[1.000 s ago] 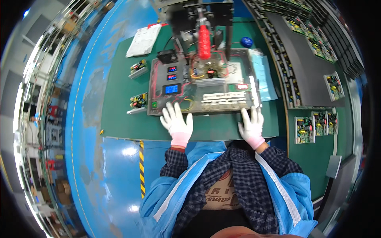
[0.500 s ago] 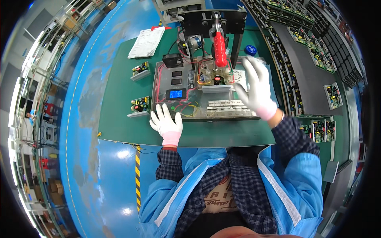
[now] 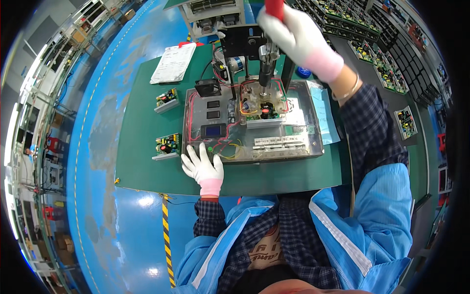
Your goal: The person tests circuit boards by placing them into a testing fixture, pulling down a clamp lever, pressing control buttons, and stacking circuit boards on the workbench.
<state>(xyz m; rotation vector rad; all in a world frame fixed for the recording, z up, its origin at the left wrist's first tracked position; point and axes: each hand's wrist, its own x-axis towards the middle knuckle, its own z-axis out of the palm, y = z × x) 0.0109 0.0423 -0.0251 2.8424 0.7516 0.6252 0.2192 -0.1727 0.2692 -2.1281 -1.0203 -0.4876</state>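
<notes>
My right hand (image 3: 306,41), in a white glove with a pink cuff, is wrapped round the red handle (image 3: 274,8) of a toggle clamp. That handle points up at the top of the view. Below it, the clamp's metal linkage and dark plunger (image 3: 264,76) stand over a circuit board (image 3: 267,111) with a pale metal strip, seated in a test fixture (image 3: 306,147). My left hand (image 3: 204,169), gloved alike, lies with fingers spread on the fixture's front left corner. Near it, the small display (image 3: 213,131) is dark.
Two circuit boards (image 3: 167,99) (image 3: 167,146) lie left of the fixture on the green table (image 3: 142,166). Papers (image 3: 173,63) are at the back left, a blue round tin (image 3: 303,72) behind the fixture. Racks of boards (image 3: 338,22) stand to the right.
My right hand has moved up and taken hold of the clamp's red handle, which has swung from hanging down to pointing up. The display has gone from lit blue to dark. My left hand stays put.
</notes>
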